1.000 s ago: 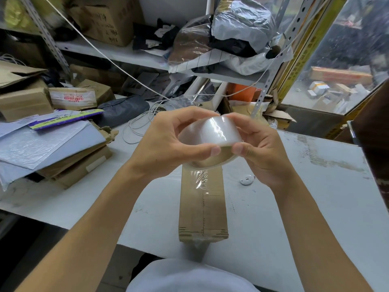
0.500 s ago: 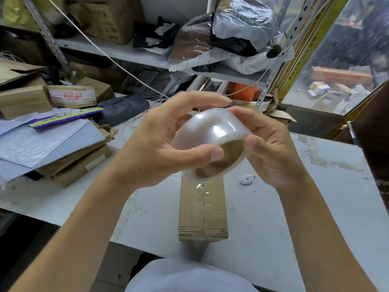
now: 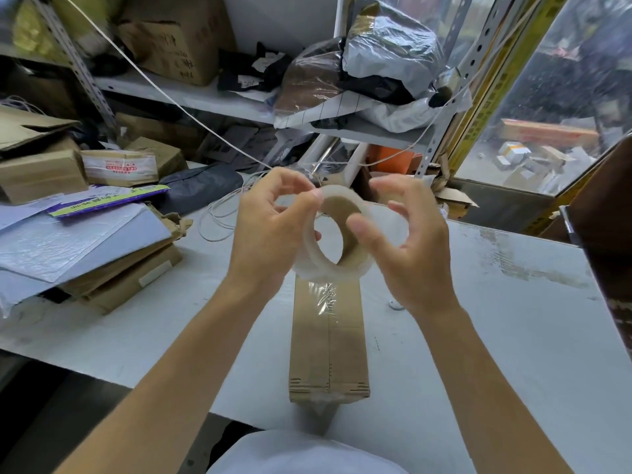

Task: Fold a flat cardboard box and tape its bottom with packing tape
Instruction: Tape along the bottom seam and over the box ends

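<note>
I hold a roll of clear packing tape [image 3: 321, 265] in both hands above the table, its brown cardboard core facing me. My left hand [image 3: 270, 230] pinches the roll's upper left rim between thumb and fingers. My right hand [image 3: 410, 248] curls round the right side, with its thumb against the core's edge. Beneath the roll lies a narrow brown cardboard box [image 3: 328, 350], lengthwise toward me. A strip of clear tape runs along its middle seam and hangs crumpled over its near end at the table edge.
The grey-white table [image 3: 496, 336] carries a stack of flat cardboard and mailers [image 3: 85, 241] at the left, a coil of white cord [image 3: 219, 217] behind my hands and a small white disc [image 3: 396, 305] right of the box. A cluttered shelf [image 3: 205, 97] stands behind.
The roll has turned in my hands: its shiny outer face was toward me, now its open core is. My left fingers have shifted to the upper rim and my right hand has opened wider.
</note>
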A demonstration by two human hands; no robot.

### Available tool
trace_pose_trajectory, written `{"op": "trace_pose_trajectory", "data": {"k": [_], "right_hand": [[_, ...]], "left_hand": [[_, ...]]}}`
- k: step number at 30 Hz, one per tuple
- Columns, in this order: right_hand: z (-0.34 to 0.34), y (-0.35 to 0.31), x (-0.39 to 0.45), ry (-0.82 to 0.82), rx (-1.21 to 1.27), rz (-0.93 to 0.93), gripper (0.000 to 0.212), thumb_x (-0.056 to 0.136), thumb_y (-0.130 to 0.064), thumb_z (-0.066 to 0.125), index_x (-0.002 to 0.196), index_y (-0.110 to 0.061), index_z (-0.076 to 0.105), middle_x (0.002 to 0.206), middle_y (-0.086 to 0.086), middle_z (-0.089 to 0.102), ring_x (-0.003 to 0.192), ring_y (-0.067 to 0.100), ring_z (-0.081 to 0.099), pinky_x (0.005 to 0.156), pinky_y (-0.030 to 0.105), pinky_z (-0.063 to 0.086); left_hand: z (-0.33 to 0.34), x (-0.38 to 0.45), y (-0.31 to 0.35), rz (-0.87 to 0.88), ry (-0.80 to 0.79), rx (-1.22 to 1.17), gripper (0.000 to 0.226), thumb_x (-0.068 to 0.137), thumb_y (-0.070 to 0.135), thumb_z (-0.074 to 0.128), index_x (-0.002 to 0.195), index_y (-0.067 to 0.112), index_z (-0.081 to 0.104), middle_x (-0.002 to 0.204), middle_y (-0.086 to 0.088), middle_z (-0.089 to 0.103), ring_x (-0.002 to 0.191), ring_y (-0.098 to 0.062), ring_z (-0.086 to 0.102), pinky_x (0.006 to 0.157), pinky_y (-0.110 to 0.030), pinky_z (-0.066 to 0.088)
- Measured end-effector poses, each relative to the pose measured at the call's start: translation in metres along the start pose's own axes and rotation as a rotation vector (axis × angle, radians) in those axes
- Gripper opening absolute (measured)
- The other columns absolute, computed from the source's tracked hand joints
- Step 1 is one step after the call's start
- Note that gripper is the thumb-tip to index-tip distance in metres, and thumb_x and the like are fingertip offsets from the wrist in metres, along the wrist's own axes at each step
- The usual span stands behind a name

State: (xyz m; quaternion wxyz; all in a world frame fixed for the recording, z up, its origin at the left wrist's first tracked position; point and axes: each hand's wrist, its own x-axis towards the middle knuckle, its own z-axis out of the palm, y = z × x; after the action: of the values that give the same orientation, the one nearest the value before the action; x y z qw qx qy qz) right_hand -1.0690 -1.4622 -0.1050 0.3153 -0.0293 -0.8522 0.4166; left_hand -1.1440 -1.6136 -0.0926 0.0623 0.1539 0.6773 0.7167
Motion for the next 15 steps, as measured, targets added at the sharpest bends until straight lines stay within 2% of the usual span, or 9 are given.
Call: {"op": "trace_pose_trajectory", "data": {"k": [2, 4, 5, 7, 8, 10, 13, 15], "right_hand": [[0.006, 0.002, -0.006, -0.143, -0.218, -0.229, 0.052, 0.08, -0.054, 0.067, 0.113, -0.014, 0.065, 0.114, -0.003, 0.063, 0.118, 0.017, 0.051, 0.1, 0.034, 0.04], [0.017, 0.008, -0.012, -0.301, -0.311, -0.237, 0.047, 0.078, -0.049, 0.07, 0.11, -0.015, 0.066, 0.108, -0.007, 0.065, 0.115, 0.018, 0.052, 0.098, 0.047, 0.041], [0.02, 0.01, -0.016, -0.33, -0.279, -0.19, 0.04, 0.079, -0.043, 0.072, 0.106, -0.014, 0.066, 0.103, -0.009, 0.065, 0.11, 0.016, 0.053, 0.093, 0.051, 0.043], [0.022, 0.014, -0.019, -0.335, -0.187, -0.112, 0.03, 0.08, -0.033, 0.072, 0.101, -0.012, 0.064, 0.097, -0.009, 0.062, 0.099, 0.013, 0.053, 0.084, 0.053, 0.045], [0.021, 0.015, -0.021, -0.341, -0.154, -0.089, 0.029, 0.081, -0.031, 0.072, 0.1, -0.011, 0.064, 0.097, -0.007, 0.061, 0.096, 0.013, 0.053, 0.08, 0.051, 0.047], [0.016, 0.017, -0.02, -0.376, -0.087, -0.081, 0.029, 0.082, -0.029, 0.071, 0.101, -0.009, 0.064, 0.096, -0.004, 0.062, 0.091, 0.013, 0.054, 0.075, 0.044, 0.049], [0.01, 0.016, -0.017, -0.436, -0.021, -0.091, 0.027, 0.082, -0.027, 0.073, 0.1, -0.008, 0.065, 0.094, -0.005, 0.06, 0.088, 0.008, 0.052, 0.072, 0.028, 0.045], [0.01, 0.015, -0.015, -0.449, -0.007, -0.109, 0.026, 0.081, -0.024, 0.075, 0.099, -0.007, 0.065, 0.094, -0.006, 0.06, 0.089, 0.004, 0.051, 0.073, 0.022, 0.042]], "left_hand": [[0.005, 0.005, -0.009, -0.103, 0.092, -0.104, 0.003, 0.085, 0.016, 0.064, 0.088, 0.014, 0.064, 0.091, -0.009, 0.065, 0.071, -0.019, 0.061, 0.059, -0.028, 0.052], [0.008, 0.008, -0.015, -0.169, 0.102, -0.132, 0.007, 0.082, 0.024, 0.065, 0.087, 0.019, 0.064, 0.092, -0.008, 0.066, 0.077, -0.021, 0.061, 0.067, -0.034, 0.052], [0.009, 0.009, -0.016, -0.168, 0.078, -0.053, 0.008, 0.082, 0.028, 0.066, 0.088, 0.022, 0.066, 0.094, -0.002, 0.069, 0.081, -0.017, 0.064, 0.073, -0.032, 0.053], [0.007, 0.01, -0.015, -0.073, 0.001, 0.238, 0.009, 0.088, 0.032, 0.067, 0.094, 0.026, 0.068, 0.096, 0.012, 0.07, 0.086, 0.006, 0.063, 0.076, -0.012, 0.048], [0.005, 0.01, -0.014, -0.013, -0.024, 0.343, 0.011, 0.089, 0.033, 0.067, 0.097, 0.026, 0.069, 0.097, 0.014, 0.07, 0.09, 0.01, 0.061, 0.078, -0.008, 0.046], [-0.004, 0.012, -0.016, 0.075, -0.062, 0.364, 0.016, 0.087, 0.033, 0.071, 0.099, 0.021, 0.069, 0.096, 0.012, 0.07, 0.093, 0.002, 0.063, 0.083, -0.017, 0.05], [-0.014, 0.018, -0.02, 0.1, -0.121, 0.28, 0.027, 0.078, 0.033, 0.078, 0.094, 0.016, 0.064, 0.088, 0.009, 0.065, 0.085, -0.01, 0.061, 0.075, -0.03, 0.052], [-0.017, 0.02, -0.023, 0.101, -0.135, 0.257, 0.029, 0.076, 0.034, 0.079, 0.091, 0.016, 0.062, 0.085, 0.007, 0.062, 0.08, -0.012, 0.058, 0.069, -0.029, 0.049]]}}
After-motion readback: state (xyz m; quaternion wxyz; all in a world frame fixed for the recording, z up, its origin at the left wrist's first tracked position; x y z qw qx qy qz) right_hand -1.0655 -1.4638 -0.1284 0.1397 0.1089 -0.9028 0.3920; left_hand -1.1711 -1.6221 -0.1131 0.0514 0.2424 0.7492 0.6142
